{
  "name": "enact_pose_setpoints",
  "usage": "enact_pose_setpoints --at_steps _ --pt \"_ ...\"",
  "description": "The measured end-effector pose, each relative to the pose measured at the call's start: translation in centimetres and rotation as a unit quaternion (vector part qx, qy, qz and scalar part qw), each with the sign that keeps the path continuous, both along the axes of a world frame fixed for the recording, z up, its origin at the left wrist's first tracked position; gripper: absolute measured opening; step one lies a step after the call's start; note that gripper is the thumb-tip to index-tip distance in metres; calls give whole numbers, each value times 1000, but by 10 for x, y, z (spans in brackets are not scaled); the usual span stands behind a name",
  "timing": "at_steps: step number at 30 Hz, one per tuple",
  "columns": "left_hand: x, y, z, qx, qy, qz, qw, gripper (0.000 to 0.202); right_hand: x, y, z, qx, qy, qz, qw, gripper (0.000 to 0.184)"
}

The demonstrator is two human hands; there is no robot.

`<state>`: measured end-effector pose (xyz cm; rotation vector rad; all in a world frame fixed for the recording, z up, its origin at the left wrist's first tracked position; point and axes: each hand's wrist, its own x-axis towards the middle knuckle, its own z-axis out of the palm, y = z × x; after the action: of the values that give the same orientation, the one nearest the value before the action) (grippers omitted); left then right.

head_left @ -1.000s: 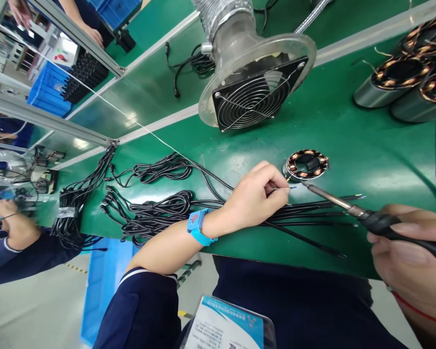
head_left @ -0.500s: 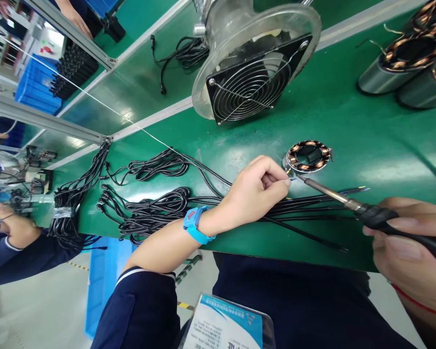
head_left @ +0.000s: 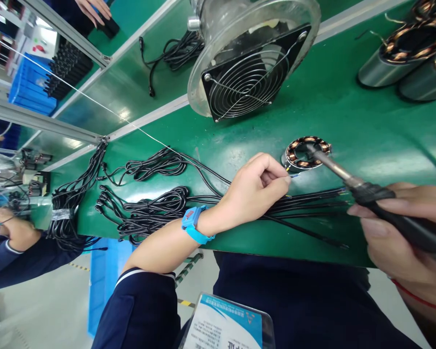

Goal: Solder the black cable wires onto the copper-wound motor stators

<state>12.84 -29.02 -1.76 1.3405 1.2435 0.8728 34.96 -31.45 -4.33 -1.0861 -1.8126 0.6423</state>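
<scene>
Beside the extractor fan (head_left: 249, 82) and cable bundles (head_left: 148, 213), our left hand (head_left: 256, 189) pinches a wire (head_left: 294, 177) by the stator (head_left: 307, 152); our right hand (head_left: 403, 237) grips the soldering iron (head_left: 349, 182) over it.

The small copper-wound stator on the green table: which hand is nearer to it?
Left. The left hand pinches a wire beside the stator, its fingertips close to the rim. The right hand sits farther off, holding the soldering iron, whose tip reaches over the stator.

Green bench (head_left: 366, 140) — black cables (head_left: 148, 213), a stator (head_left: 307, 152), a caged fan (head_left: 249, 80), metal cylinders (head_left: 403, 58).
</scene>
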Motion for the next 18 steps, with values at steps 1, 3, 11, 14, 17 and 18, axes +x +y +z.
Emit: enact_pose_setpoints --at_steps 1,3,11,14,17,18 --pt "0 0 0 3 2 0 1000 8 -4 1 4 11 -5 12 1000 20" --pt "0 0 0 5 5 1 1000 8 -10 5 11 28 -38 23 999 39" --pt "1 1 1 9 20 8 1000 9 -19 57 30 95 -206 109 968 34" --pt "1 1 0 11 17 9 1000 8 -26 70 28 123 -218 136 959 37" --pt "1 1 0 22 9 7 1000 10 -32 72 23 135 -193 132 963 31" --pt "0 1 0 17 6 8 1000 10 -33 72 21 138 -183 132 964 31"
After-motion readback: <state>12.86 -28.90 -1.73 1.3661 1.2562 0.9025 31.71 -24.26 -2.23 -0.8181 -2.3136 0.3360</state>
